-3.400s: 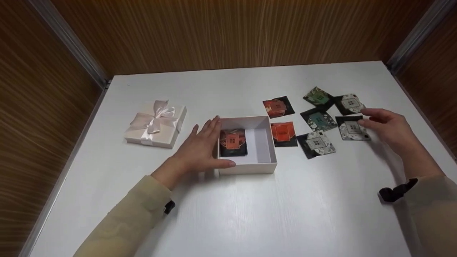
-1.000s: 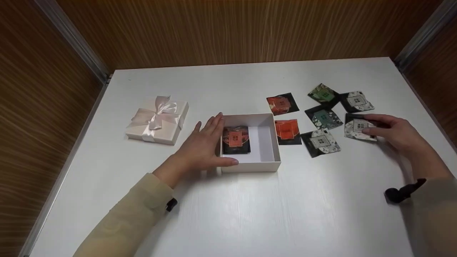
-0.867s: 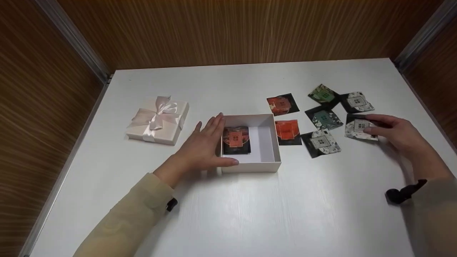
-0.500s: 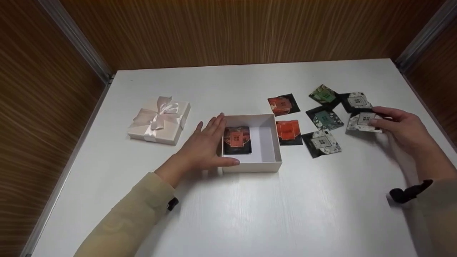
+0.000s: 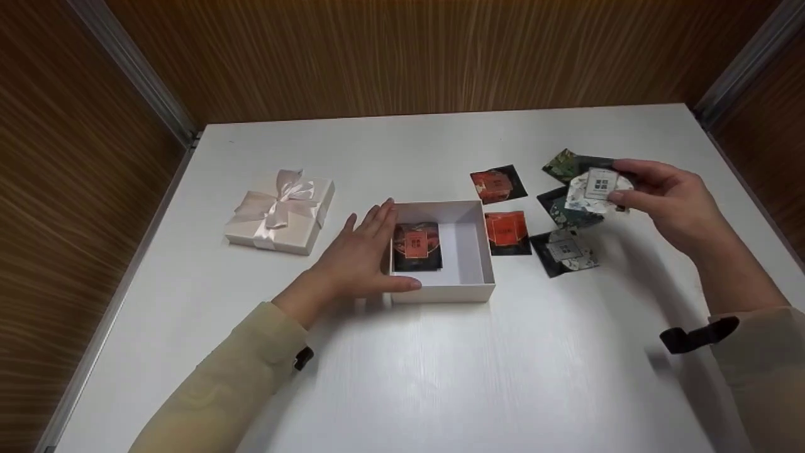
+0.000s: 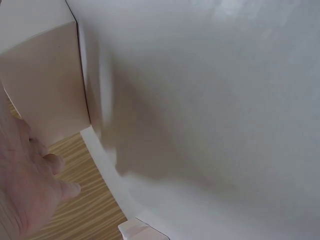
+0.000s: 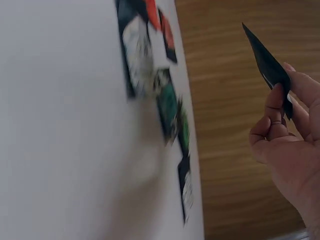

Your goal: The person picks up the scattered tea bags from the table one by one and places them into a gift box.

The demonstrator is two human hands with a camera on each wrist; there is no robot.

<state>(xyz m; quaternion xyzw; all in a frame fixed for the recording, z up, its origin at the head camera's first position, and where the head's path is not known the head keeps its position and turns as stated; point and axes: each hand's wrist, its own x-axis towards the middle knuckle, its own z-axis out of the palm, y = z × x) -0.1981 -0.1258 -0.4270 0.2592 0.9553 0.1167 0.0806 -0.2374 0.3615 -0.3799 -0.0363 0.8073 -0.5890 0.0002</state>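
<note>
My right hand [image 5: 673, 201] pinches a flat square sachet [image 5: 597, 189], white floral and black, between thumb and fingers. In the right wrist view this sachet [image 7: 270, 67] is seen nearly edge-on, raised off the table. My left hand [image 5: 352, 264] rests along the left side of an open white box [image 5: 440, 294], fingers straight and thumb over the front rim. Inside the box, on the left, lies a red-and-black sachet [image 5: 416, 245]; its right half shows bare bottom. In the left wrist view the left hand [image 6: 30, 175] lies against the box wall [image 6: 50, 85].
Right of the box lie red sachets [image 5: 507, 233], a white-and-black one [image 5: 566, 250], a teal one [image 5: 556, 204] and a green one [image 5: 560, 165]. Another white one [image 7: 187, 195] shows in the right wrist view. A pale bow-tied lid [image 5: 280, 214] sits at left.
My right hand has taken hold of the white-and-black sachet at the far right, lifted it and carried it left over the other sachets. The left hand stays at the box.
</note>
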